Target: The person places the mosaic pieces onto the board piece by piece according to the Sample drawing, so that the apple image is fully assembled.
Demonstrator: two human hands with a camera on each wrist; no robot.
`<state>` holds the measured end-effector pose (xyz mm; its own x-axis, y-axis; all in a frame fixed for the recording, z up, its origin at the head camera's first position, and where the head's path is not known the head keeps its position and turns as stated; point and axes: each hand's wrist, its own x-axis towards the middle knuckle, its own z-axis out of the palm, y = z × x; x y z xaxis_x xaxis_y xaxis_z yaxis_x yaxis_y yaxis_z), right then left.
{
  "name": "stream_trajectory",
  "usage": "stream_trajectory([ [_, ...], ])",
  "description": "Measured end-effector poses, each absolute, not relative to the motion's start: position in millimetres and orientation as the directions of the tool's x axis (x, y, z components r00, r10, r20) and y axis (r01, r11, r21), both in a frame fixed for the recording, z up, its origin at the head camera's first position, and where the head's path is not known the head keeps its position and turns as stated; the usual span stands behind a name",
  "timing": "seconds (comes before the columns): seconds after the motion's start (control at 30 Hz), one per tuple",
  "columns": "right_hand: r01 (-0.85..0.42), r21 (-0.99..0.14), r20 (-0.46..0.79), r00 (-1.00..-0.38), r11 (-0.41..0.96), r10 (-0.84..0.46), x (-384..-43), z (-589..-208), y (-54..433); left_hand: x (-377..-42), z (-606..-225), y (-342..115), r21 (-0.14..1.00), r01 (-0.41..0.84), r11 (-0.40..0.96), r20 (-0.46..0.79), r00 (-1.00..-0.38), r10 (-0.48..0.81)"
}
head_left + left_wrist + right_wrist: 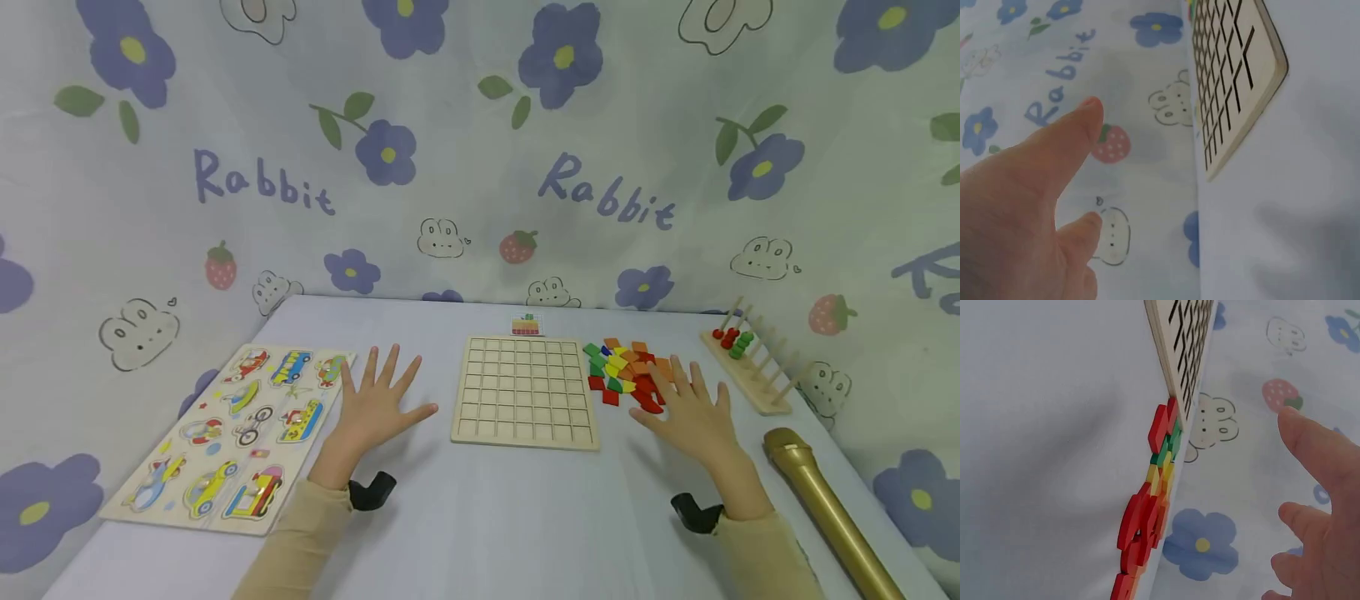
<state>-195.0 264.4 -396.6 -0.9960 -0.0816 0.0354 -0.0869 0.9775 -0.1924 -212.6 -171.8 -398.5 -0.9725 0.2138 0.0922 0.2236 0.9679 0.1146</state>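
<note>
My left hand (375, 408) hovers with fingers spread between the picture puzzle board and the wooden grid board (525, 392); it holds nothing. On the other side, my right hand (693, 417) is spread over the table just in front of a pile of coloured wooden pieces (626, 371), also holding nothing. Red, orange, yellow, green and blue pieces lie in that pile, right of the grid board. Bare square cells cover the grid board. Behind it stands a small picture card (527, 324) with a coloured pattern. The right wrist view shows the pieces (1141, 519) below the hand.
A vehicle puzzle board (225, 442) lies at the left. At the right back is a wooden peg rack (750, 371) with red and green beads. A gold microphone (825, 508) lies along the right edge. Flowered cloth (450, 192) hangs behind the table.
</note>
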Motion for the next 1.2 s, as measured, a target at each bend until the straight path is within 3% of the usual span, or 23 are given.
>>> stream_trajectory([
  [0.2,-0.091,-0.238,-0.021,-0.995,0.967,-0.099,-254,-397,256,-227,-400,-159,0.174,0.204,0.963,0.084,-0.978,0.192],
  [0.53,-0.076,-0.416,-0.124,-0.983,0.906,-0.139,-338,-413,245,-249,-409,-125,0.591,0.086,0.802,0.055,-0.996,0.067],
  [0.67,-0.095,-0.366,-0.138,-0.978,0.926,-0.154,-348,-419,243,-254,-418,-118,0.728,0.040,0.685,0.001,-0.998,0.058],
  [0.87,-0.065,-0.266,-0.108,-0.989,0.962,-0.096,-351,-433,244,-257,-440,-116,0.838,-0.044,0.544,-0.110,-0.990,0.090],
  [1.0,-0.022,-0.267,-0.081,-0.996,0.963,-0.045,-350,-435,241,-259,-451,-120,0.868,-0.020,0.495,-0.113,-0.981,0.160],
  [1.2,-0.006,-0.262,-0.064,-0.998,0.965,-0.023,-347,-432,237,-261,-461,-125,0.847,0.032,0.531,-0.100,-0.971,0.218],
])
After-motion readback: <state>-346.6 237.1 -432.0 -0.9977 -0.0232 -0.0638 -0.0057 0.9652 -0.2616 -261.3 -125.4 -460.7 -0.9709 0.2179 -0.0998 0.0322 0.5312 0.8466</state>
